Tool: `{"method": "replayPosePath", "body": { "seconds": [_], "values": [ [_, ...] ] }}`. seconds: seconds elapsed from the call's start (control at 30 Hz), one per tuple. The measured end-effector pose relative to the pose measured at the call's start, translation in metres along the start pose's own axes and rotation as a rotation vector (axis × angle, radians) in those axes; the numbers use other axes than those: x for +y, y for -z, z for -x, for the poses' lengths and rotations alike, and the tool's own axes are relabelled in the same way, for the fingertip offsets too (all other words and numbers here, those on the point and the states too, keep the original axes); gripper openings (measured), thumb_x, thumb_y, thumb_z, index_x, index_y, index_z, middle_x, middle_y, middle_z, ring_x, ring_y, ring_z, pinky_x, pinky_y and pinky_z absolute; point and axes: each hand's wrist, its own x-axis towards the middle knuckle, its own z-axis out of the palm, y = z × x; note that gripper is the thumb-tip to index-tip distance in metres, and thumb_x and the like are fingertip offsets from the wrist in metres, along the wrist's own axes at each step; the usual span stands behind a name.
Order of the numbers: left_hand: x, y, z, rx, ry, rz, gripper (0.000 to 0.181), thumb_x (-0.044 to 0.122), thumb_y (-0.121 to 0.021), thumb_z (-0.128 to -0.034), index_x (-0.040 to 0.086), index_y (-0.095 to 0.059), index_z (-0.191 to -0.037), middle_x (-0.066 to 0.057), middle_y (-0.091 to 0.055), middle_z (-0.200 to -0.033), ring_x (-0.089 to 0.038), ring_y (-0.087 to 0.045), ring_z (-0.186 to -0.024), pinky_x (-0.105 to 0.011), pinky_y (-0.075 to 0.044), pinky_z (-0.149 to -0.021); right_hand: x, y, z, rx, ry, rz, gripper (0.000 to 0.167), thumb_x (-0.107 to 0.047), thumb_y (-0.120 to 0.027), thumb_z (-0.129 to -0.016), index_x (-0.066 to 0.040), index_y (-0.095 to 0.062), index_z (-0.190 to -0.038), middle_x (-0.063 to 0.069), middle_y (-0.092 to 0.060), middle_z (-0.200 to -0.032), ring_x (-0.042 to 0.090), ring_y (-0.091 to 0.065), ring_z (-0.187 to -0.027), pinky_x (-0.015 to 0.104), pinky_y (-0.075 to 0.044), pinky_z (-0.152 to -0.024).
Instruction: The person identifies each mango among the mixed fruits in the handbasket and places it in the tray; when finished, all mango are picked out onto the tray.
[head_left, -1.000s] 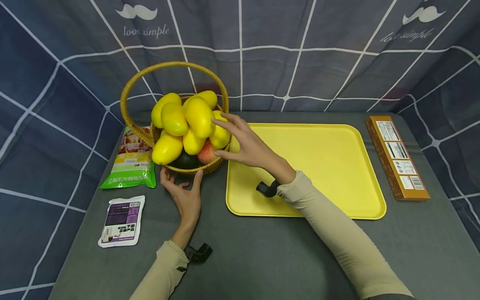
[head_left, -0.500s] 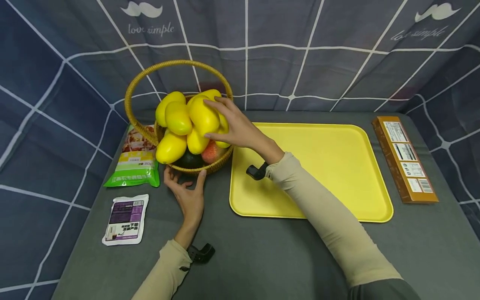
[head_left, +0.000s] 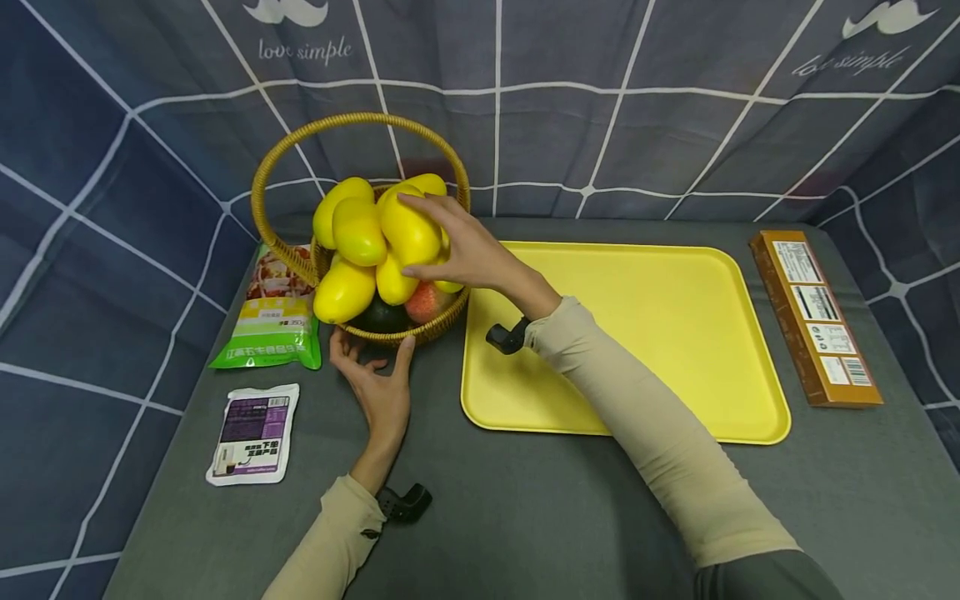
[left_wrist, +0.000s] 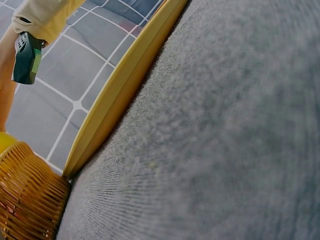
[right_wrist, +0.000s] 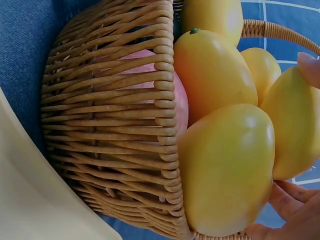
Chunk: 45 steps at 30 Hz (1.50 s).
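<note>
So, the biggest thing is the dark blue-grey curtain [head_left: 555,142] with white grid lines and moustache prints, wrapping the back and sides of a grey tabletop [head_left: 510,517]. Next down is a yellow tray [head_left: 637,350], lying flat, right of middle. Just left of it stands the wicker basket [head_left: 431,331], upright, tall hoop handle and all; can't tell if it touches the tray. Over on the far right there's a long brown box [head_left: 816,321] with white labels, a bit off the tray. On the left, a green and yellow bag [head_left: 272,312] lies right by the basket, and nearer the person is a white and purple pouch [head_left: 252,435]. Now the hands: the right hand [head_left: 476,250] has thumb and fingers round a mango [head_left: 408,232] at the right of the heap, which is in the basket, up against its neighbours. The left hand [head_left: 377,390] has thumb and fingers spread at the basket's near side; can't tell whether it's really gripping. The other mangoes [head_left: 358,233] pile above the rim, with a reddish fruit [head_left: 426,302] and a dark green one [head_left: 381,317] tucked under them at the front.
</note>
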Motion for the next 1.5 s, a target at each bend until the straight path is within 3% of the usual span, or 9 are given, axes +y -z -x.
{"method": "replayPosePath", "body": {
  "seconds": [0.1,0.2,0.27,0.67,0.77,1.0,1.33,1.5],
  "values": [
    [0.005,0.0,0.0,0.001,-0.006,0.006,0.087,0.021,-0.076,-0.0868,0.014,-0.017,-0.15,-0.009,-0.024,-0.151,-0.022,-0.032,-0.132,-0.036,-0.036,-0.087,-0.001,-0.001,-0.001,0.021,0.005,0.005,0.087,-0.043,-0.08,-0.078,-0.02,-0.038,-0.151,0.01,-0.04,-0.147,0.021,-0.043,-0.129,0.036,-0.041,-0.104],
    [0.004,0.0,0.0,0.003,-0.003,0.006,0.086,0.02,-0.076,-0.0867,0.014,-0.017,-0.15,-0.008,-0.024,-0.151,-0.022,-0.032,-0.132,-0.037,-0.036,-0.087,-0.002,-0.001,-0.001,0.035,0.007,0.007,0.086,-0.042,-0.081,-0.078,-0.019,-0.04,-0.15,0.011,-0.041,-0.146,0.022,-0.045,-0.127,0.036,-0.041,-0.104],
    [-0.006,0.0,-0.001,0.01,-0.004,-0.002,0.087,0.024,-0.077,-0.086,0.02,-0.018,-0.15,-0.002,-0.025,-0.151,-0.018,-0.033,-0.131,-0.032,-0.036,-0.086,-0.003,-0.001,0.0,0.048,0.008,0.014,0.086,-0.042,-0.081,-0.077,-0.018,-0.041,-0.15,0.011,-0.04,-0.146,0.022,-0.045,-0.127,0.037,-0.041,-0.104],
    [-0.003,0.001,-0.001,0.01,0.009,0.005,0.089,0.02,-0.077,-0.0859,0.016,-0.017,-0.151,-0.006,-0.024,-0.152,-0.018,-0.033,-0.131,-0.033,-0.036,-0.086,-0.004,0.008,0.017,0.145,0.047,0.018,0.087,-0.042,-0.085,-0.072,-0.018,-0.046,-0.146,0.012,-0.043,-0.143,0.022,-0.045,-0.129,0.035,-0.04,-0.105],
    [0.001,0.0,0.001,0.006,0.008,0.011,0.089,0.014,-0.076,-0.0862,0.01,-0.016,-0.151,-0.014,-0.023,-0.153,-0.024,-0.032,-0.132,-0.039,-0.035,-0.086,-0.005,0.01,0.025,0.158,0.048,0.005,0.086,-0.04,-0.085,-0.073,-0.018,-0.046,-0.146,0.013,-0.041,-0.144,0.023,-0.045,-0.131,0.037,-0.04,-0.106],
    [0.031,-0.001,0.005,-0.01,-0.008,0.015,0.086,0.009,-0.073,-0.0876,-0.001,-0.014,-0.149,-0.024,-0.021,-0.15,-0.033,-0.031,-0.131,-0.043,-0.035,-0.087,-0.009,0.021,0.047,0.211,0.004,-0.031,0.086,-0.037,-0.086,-0.072,-0.022,-0.046,-0.147,0.011,-0.036,-0.149,0.019,-0.04,-0.137,0.04,-0.039,-0.108],
    [0.032,-0.002,0.006,-0.028,-0.002,0.028,0.086,0.01,-0.074,-0.0874,-0.001,-0.014,-0.149,-0.027,-0.021,-0.15,-0.032,-0.031,-0.131,-0.048,-0.034,-0.087,0.0,0.036,0.078,0.311,-0.008,0.002,0.086,-0.029,-0.09,-0.067,-0.019,-0.05,-0.143,0.013,-0.039,-0.147,0.023,-0.046,-0.131,0.04,-0.043,-0.103],
    [0.031,-0.001,0.006,-0.009,-0.011,0.029,0.085,0.009,-0.073,-0.0872,-0.002,-0.015,-0.149,-0.026,-0.021,-0.15,-0.033,-0.031,-0.13,-0.046,-0.034,-0.087,0.009,0.038,0.089,0.307,-0.067,-0.02,0.086,-0.028,-0.09,-0.068,-0.022,-0.049,-0.143,0.011,-0.039,-0.148,0.024,-0.049,-0.127,0.039,-0.044,-0.102]
  ]
}}
